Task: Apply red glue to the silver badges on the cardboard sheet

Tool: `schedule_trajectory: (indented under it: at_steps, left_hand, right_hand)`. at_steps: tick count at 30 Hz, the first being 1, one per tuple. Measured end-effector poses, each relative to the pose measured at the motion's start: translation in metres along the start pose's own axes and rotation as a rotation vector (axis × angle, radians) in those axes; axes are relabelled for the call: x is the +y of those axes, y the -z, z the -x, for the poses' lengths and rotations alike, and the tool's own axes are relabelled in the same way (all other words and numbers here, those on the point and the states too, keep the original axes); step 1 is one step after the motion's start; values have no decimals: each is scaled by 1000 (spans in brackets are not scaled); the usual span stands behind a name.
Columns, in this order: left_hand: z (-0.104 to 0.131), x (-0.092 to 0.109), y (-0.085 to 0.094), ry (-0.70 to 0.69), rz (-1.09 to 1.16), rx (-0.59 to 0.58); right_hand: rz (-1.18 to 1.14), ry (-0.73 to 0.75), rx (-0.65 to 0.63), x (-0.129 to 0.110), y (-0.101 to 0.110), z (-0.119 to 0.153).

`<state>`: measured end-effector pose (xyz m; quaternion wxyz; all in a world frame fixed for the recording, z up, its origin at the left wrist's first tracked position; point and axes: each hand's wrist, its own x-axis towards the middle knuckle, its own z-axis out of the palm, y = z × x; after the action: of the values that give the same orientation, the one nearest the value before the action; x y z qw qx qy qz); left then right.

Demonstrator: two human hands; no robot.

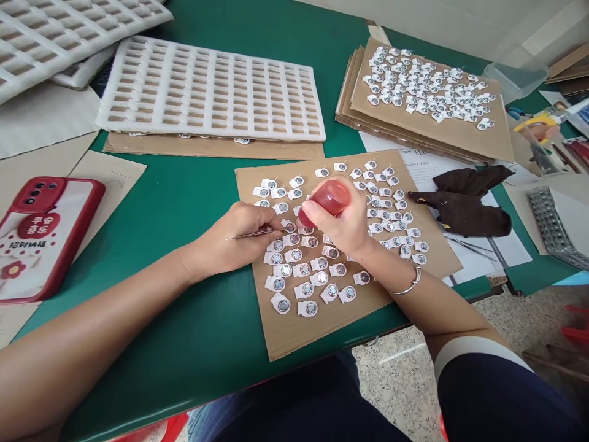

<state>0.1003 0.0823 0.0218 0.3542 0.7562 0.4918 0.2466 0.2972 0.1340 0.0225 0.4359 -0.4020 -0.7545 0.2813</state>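
Observation:
My left hand [246, 236] is closed round a pair of thin metal tweezers [252, 234], its fingertips at the small round pieces on white tabs. My right hand [347, 221] grips a red squeeze bottle [330, 199], tilted over the same pieces; its tip is hidden behind the hand. Beneath both hands lies a cardboard sheet [317, 331] bearing many of these small round pieces [307, 308], spread in loose rows. Several of them are covered by my hands.
A white foam grid tray [207, 92] rests on cardboard behind. At the back right, stacked cardboard [427, 80] carries more round pieces. Dark brown gloves [473, 202] and another pair of tweezers [473, 248] lie on papers at right. A red-framed phone [50, 239] is at left.

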Motion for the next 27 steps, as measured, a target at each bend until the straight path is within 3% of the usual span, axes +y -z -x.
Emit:
schedule_trajectory:
  at_steps: [27]
  left_hand:
    - [0,-1,0,6,-6,3]
  right_hand:
    - [32,41,-52,3,-3,3]
